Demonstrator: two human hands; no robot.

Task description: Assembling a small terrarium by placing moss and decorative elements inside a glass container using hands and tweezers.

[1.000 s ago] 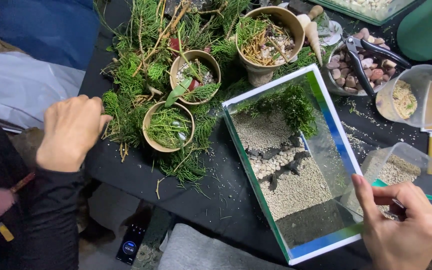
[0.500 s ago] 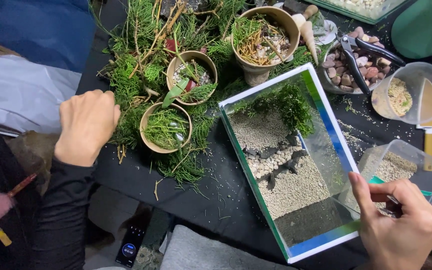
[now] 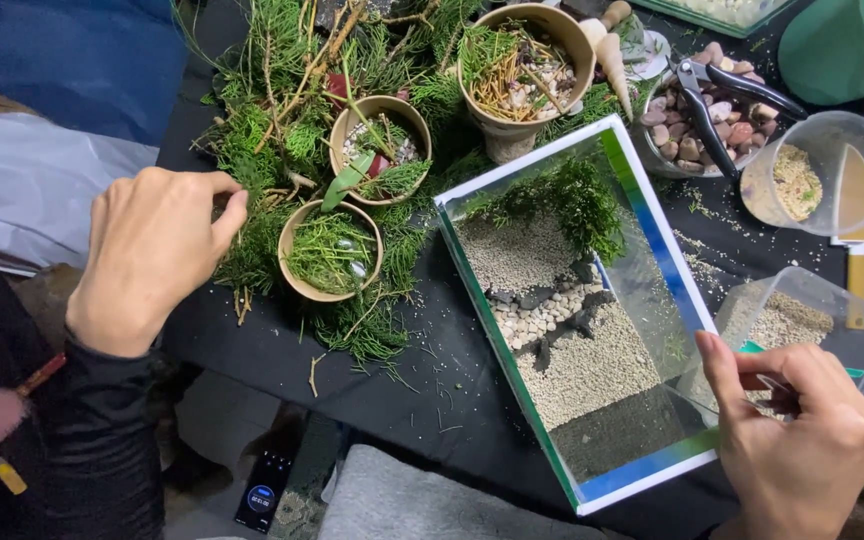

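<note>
Left hand [image 3: 157,255], loosely curled and empty, touches the greenery [image 3: 262,150]; right hand [image 3: 802,440] pinches something small beside the glass tank [image 3: 652,250].

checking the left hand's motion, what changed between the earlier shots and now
The left hand rose from the table edge and moved right toward the pile of green sprigs, its fingertips now at the pile's edge; no sprig is visibly gripped. The right hand stayed at the near right corner of the glass tank, pinching a thin tool over the clear tub of sand. Tank and small pots did not shift.
</note>
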